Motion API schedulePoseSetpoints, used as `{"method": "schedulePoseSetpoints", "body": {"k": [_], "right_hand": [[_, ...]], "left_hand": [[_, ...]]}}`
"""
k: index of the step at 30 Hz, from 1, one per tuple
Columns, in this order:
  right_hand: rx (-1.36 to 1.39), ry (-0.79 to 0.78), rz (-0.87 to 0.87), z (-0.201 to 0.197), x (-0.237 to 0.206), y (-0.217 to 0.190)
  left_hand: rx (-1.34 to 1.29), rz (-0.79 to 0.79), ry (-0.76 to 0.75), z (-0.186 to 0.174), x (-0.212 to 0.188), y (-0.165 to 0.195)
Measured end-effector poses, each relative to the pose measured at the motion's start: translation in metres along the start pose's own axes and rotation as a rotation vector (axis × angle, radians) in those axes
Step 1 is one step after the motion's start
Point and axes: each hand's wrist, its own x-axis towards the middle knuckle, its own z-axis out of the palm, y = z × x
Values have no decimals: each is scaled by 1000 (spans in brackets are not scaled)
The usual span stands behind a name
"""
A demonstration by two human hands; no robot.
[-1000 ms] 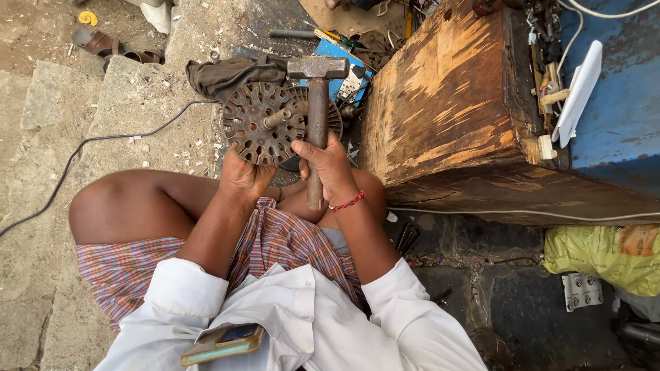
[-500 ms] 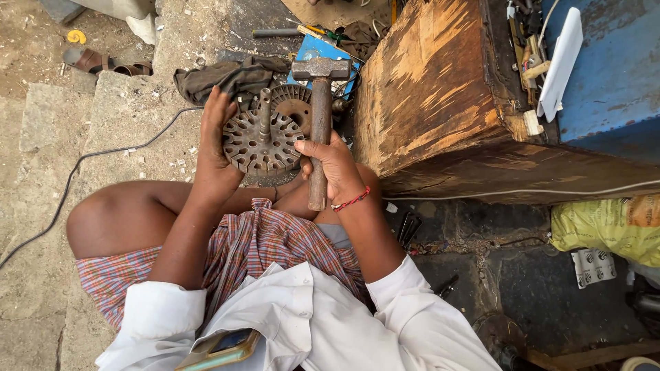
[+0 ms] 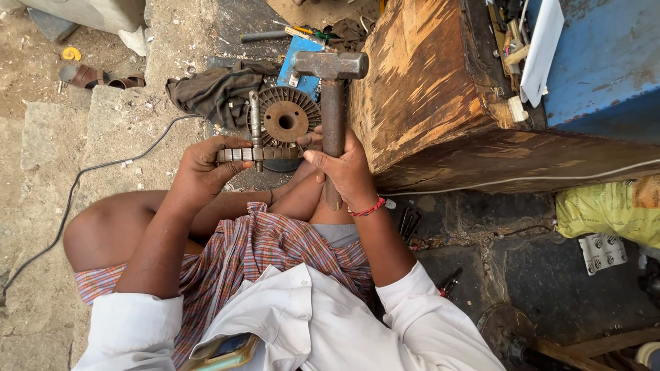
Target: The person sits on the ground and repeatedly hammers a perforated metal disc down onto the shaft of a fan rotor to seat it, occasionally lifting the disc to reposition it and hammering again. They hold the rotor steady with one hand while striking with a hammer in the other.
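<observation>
A toothed metal bar (image 3: pixel 258 154) is pinched edge-up by the left hand (image 3: pixel 203 168), steadied at 6 o'clock of the finned rotor (image 3: pixel 285 122); the hammer (image 3: pixel 333 96) is gripped mid-handle by the closed right hand (image 3: pixel 347 168), head raised for control.

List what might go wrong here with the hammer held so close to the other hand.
1. The hammer head sits near the left hand gripping the ribbed metal part; a missed blow could hit its fingers.
2. The finned rotor lies unclamped above bare knees; it might shift or drop.
</observation>
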Motion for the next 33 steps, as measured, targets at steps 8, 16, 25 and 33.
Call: {"method": "schedulePoseSetpoints", "body": {"k": [8,16,25,33], "right_hand": [[-134,-27,-67,5,7,13],[-23,67,20,-17,31,42],[2,177,75,-52,81,66],[-73,276,183,-70,132,71]], "left_hand": [[-26,-85,-88,6,20,8],[21,-457,-115,0,65,33],[174,-521,-110,18,147,29],[235,-550,-51,29,208,-2]]}}
